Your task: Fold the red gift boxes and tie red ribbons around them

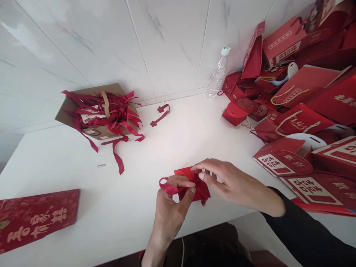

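A small red box (202, 190) sits near the front edge of the white table, partly covered by both hands. My left hand (172, 207) is closed at its left side, thumb and forefinger pinching a dark red ribbon (170, 188) that loops out to the left. My right hand (226, 181) is over the box's upper right, its fingers curved and apart, the fingertips close to the box top. Nothing shows between the right thumb and forefinger. The ribbon's far end hangs at the box's lower right.
A cardboard box (116, 89) of red ribbons stands at the back left, with a loose ribbon strip (161, 118) beside it. A plastic bottle (217, 78) stands by the wall. Red gift boxes (296, 155) crowd the right; a long red box (39, 218) lies front left.
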`<state>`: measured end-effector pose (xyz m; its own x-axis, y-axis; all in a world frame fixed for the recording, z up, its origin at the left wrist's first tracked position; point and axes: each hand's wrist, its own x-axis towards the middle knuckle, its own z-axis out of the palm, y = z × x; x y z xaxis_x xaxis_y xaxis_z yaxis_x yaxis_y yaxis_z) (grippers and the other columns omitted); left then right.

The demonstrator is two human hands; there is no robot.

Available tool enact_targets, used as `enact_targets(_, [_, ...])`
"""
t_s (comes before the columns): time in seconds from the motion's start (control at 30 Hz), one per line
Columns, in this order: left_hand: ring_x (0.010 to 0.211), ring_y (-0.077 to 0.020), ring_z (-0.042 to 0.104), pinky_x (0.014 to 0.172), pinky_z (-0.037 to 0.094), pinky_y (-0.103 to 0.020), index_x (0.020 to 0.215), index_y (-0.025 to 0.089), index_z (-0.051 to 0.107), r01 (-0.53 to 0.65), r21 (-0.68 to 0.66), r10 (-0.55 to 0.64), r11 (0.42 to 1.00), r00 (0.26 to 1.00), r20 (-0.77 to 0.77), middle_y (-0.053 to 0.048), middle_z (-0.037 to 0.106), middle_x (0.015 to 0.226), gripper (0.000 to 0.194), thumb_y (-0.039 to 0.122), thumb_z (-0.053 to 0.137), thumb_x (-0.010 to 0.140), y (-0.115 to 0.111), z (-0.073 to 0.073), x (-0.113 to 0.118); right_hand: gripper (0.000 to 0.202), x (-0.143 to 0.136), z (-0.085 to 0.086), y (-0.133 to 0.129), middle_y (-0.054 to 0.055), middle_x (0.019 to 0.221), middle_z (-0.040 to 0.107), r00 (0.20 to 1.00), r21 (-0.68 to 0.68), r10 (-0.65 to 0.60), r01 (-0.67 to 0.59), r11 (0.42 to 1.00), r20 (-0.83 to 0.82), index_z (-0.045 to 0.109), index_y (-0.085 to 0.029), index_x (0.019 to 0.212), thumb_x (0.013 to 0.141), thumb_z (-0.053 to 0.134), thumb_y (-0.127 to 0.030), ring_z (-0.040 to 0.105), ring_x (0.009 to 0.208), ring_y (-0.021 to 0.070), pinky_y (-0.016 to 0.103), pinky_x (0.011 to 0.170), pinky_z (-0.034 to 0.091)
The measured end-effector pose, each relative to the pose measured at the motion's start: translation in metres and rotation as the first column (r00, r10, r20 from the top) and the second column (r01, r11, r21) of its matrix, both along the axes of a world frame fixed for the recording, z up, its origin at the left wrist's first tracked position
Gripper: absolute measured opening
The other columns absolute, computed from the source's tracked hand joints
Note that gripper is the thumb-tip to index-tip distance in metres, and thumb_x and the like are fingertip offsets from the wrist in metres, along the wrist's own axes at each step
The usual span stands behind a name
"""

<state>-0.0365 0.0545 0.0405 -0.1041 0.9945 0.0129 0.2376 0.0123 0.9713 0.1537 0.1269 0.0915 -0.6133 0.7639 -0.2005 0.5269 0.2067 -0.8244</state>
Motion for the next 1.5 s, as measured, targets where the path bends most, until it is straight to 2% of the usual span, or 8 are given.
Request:
enact_targets(0.17, [0.081,-0.0143,0.073,0.067,0.062,-0.025,0.101,0.025,0.071,-0.037,0.416,0.170,0.909,0.942,-0.288,-0.002,0.075,0.092,0.025,0.006,0.060,0.089,0.002,-0.015,0.008,0.030,-0.008,-0.015,-0.004,0.004,0.107,0.075,0.997,-0.109,0.021,-0.029,0.994,-0.075,0.068,-0.023,0.122,0.106,0.043,-0.026,0.068,0.090,0.0181,0.028,0.077,0.051])
enact_targets(0.4, [0.078,-0.0127,0.071,0.065,0.060,-0.024,0.101,0.024,0.069,-0.084,0.523,0.287,0.848,0.903,-0.319,-0.002,0.068,0.092,0.023,0.006,0.067,0.087,0.001,-0.029,0.009,0.018,-0.011,-0.023,-0.001,0.001,0.088,0.071,0.991,-0.195,-0.019,-0.006,0.981,-0.130,0.071,-0.022,0.104,0.101,0.056,-0.033,0.060,0.073,0.0153,0.026,0.064,0.044])
enact_targets(0.83, [0.075,-0.0146,0.072,0.064,0.060,-0.027,0.096,0.023,0.069,-0.070,0.442,0.201,0.894,0.946,-0.256,-0.001,0.072,0.084,0.015,0.010,0.066,0.089,0.002,-0.026,0.008,0.016,-0.008,-0.020,0.001,-0.004,0.078,0.049,0.934,-0.344,-0.224,0.121,0.931,-0.278,0.058,-0.022,0.100,0.103,0.055,-0.037,0.044,0.069,0.0122,0.024,0.065,0.038])
enact_targets(0.93, [0.073,-0.0141,0.072,0.063,0.060,-0.027,0.095,0.024,0.069,-0.080,0.436,0.201,0.896,0.950,-0.239,0.000,0.072,0.083,0.014,0.011,0.068,0.088,0.001,-0.025,0.008,0.020,-0.002,-0.016,0.006,-0.007,0.070,0.045,0.970,-0.386,-0.121,0.031,0.922,-0.210,0.060,-0.022,0.107,0.100,0.060,-0.041,0.039,0.061,0.0113,0.024,0.057,0.033])
enact_targets(1.07, [0.076,-0.0136,0.072,0.064,0.060,-0.026,0.096,0.024,0.070,-0.078,0.417,0.188,0.905,0.955,-0.230,0.000,0.072,0.085,0.017,0.010,0.071,0.087,-0.002,-0.023,0.008,0.016,0.008,-0.007,0.010,-0.005,0.070,0.055,0.999,-0.234,0.038,-0.028,0.972,0.036,0.064,-0.022,0.095,0.096,0.064,-0.038,0.044,0.061,0.0116,0.025,0.058,0.034])
enact_targets(1.23, [0.082,-0.0141,0.070,0.066,0.059,-0.025,0.101,0.025,0.073,-0.087,0.388,0.187,0.918,0.955,-0.230,-0.001,0.072,0.088,0.019,0.012,0.071,0.087,-0.011,-0.024,0.008,0.033,0.017,-0.002,0.011,-0.004,0.066,0.057,0.986,-0.049,-0.018,0.027,0.998,0.165,0.061,-0.021,0.073,0.095,0.062,-0.045,0.043,0.058,0.0118,0.026,0.055,0.031])
enact_targets(1.4, [0.079,-0.0159,0.069,0.066,0.056,-0.026,0.091,0.026,0.073,-0.163,0.105,0.179,0.981,0.968,-0.175,0.000,0.072,0.083,0.005,0.026,0.068,0.092,-0.025,-0.025,0.007,0.037,0.028,-0.015,0.008,-0.005,0.065,0.055,0.979,-0.080,-0.098,0.113,0.990,0.179,0.055,-0.020,0.069,0.096,0.059,-0.045,0.037,0.057,0.0113,0.027,0.053,0.027])
enact_targets(1.5, [0.081,-0.0186,0.068,0.072,0.054,-0.030,0.086,0.025,0.071,-0.212,-0.151,0.197,0.966,0.974,-0.109,-0.001,0.073,0.083,0.017,0.040,0.067,0.092,-0.029,-0.019,0.009,0.034,0.034,-0.022,0.005,-0.004,0.069,0.054,0.980,-0.081,-0.155,0.165,0.983,0.125,0.055,-0.021,0.072,0.095,0.062,-0.044,0.038,0.061,0.0122,0.027,0.055,0.028])
